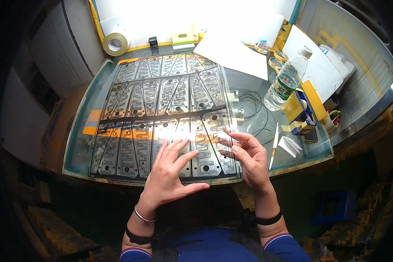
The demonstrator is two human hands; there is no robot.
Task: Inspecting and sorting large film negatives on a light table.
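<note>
A large transparent film printed with rows of dark circuit patterns lies on the glass-topped table. Over its near middle, my left hand is open, with fingers stretched and the thumb pointing right. My right hand hovers at the film's near right edge, its fingers bent and thumb and forefinger apart. I see nothing held in either hand. Whether the right fingertips touch the film cannot be told. Bright glare beside the left fingertips hides part of the print.
A water bottle, a blue tape dispenser, a pen-like tool and a folded white paper are on the right. White sheets lie at the back. A tape roll stands back left. Thin cables run beside the film.
</note>
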